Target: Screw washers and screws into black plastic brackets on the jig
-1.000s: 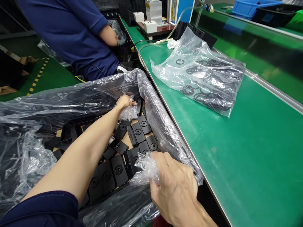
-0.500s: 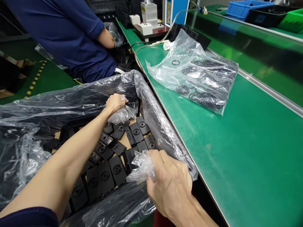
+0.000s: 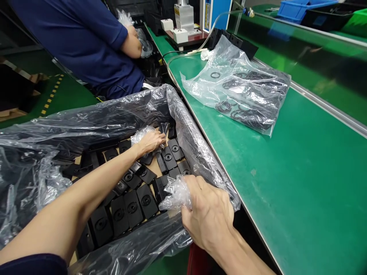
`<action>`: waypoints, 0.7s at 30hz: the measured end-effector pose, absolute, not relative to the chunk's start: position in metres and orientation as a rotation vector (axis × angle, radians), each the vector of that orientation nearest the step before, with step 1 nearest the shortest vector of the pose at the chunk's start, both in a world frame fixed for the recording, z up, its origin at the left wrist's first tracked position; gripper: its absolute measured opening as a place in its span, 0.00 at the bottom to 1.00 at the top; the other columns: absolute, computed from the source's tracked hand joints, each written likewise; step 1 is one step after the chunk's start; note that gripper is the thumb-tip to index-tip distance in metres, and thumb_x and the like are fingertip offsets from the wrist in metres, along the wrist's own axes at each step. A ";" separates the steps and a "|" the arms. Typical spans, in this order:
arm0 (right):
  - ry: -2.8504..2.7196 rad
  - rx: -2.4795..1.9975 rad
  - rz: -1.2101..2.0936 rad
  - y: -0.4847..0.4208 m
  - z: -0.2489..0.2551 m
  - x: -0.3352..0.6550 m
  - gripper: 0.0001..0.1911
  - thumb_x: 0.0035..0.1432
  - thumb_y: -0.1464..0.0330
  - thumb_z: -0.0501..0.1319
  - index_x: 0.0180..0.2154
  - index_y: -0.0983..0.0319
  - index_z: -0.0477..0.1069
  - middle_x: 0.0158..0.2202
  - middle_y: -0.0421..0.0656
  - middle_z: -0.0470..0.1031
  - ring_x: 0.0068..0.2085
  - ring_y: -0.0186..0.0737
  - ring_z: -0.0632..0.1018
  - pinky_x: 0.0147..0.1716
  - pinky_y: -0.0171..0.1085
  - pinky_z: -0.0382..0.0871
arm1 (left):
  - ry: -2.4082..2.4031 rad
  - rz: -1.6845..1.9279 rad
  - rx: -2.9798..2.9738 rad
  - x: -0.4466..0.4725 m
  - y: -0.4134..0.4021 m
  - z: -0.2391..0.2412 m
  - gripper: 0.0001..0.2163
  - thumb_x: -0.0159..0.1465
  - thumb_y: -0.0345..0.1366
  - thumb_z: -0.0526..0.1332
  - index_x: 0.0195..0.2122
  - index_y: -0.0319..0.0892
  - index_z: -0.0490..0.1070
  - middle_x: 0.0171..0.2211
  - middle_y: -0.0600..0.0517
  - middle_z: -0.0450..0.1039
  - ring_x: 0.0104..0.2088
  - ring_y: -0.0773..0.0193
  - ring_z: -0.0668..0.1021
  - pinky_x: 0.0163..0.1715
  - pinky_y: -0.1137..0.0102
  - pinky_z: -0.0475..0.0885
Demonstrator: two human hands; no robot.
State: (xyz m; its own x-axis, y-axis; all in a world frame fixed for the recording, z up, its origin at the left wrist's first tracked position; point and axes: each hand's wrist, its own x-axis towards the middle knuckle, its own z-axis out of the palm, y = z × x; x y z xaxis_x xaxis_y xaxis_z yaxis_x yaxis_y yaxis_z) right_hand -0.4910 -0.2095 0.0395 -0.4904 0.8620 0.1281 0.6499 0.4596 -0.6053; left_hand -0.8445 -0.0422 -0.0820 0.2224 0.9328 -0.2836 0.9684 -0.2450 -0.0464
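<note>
A box lined with a clear plastic bag holds several flat black plastic parts, each with a round boss. My left hand reaches deep into the box, fingers closed on a crumpled bit of plastic film and resting on the parts at the far end. At the box's near right corner, my right hand is clenched on a bunched fold of the bag liner.
A green table runs along the right, with a clear bag of black rings on it. A small machine and a hose stand at its far end. Another person in a blue shirt stands behind the box. Blue bins sit far right.
My left hand has dropped from the far bag edge down onto the black parts, still with film in it. My right hand keeps its grip on the liner.
</note>
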 end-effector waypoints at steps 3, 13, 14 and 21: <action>-2.291 -1.263 0.686 -0.210 0.040 -0.491 0.15 0.51 0.74 0.56 0.42 0.56 0.69 0.34 0.38 0.72 0.32 0.42 0.73 0.29 0.42 0.55 | 1.884 -0.233 2.391 -0.843 -0.042 -0.076 0.08 0.73 0.38 0.66 0.46 0.39 0.77 0.49 0.46 0.77 0.51 0.55 0.78 0.56 0.56 0.75; -2.351 -1.307 0.622 -0.211 0.039 -0.493 0.14 0.50 0.73 0.60 0.41 0.57 0.66 0.34 0.36 0.71 0.30 0.39 0.71 0.28 0.40 0.54 | 2.180 0.443 2.226 -0.844 -0.039 -0.037 0.11 0.75 0.41 0.63 0.47 0.37 0.75 0.48 0.47 0.75 0.46 0.58 0.79 0.50 0.59 0.77; -2.353 -1.314 0.615 -0.211 0.039 -0.492 0.14 0.51 0.73 0.60 0.42 0.57 0.66 0.34 0.36 0.72 0.30 0.39 0.72 0.28 0.40 0.54 | 2.178 0.478 2.209 -0.842 -0.037 -0.032 0.11 0.75 0.41 0.63 0.46 0.37 0.76 0.48 0.47 0.76 0.47 0.58 0.79 0.51 0.58 0.77; -2.389 -1.340 0.566 -0.206 0.041 -0.495 0.15 0.55 0.68 0.63 0.46 0.57 0.68 0.40 0.39 0.77 0.37 0.43 0.81 0.29 0.40 0.65 | 2.390 0.529 1.927 -0.826 -0.057 0.008 0.10 0.76 0.40 0.63 0.47 0.36 0.77 0.46 0.47 0.79 0.48 0.56 0.82 0.53 0.56 0.79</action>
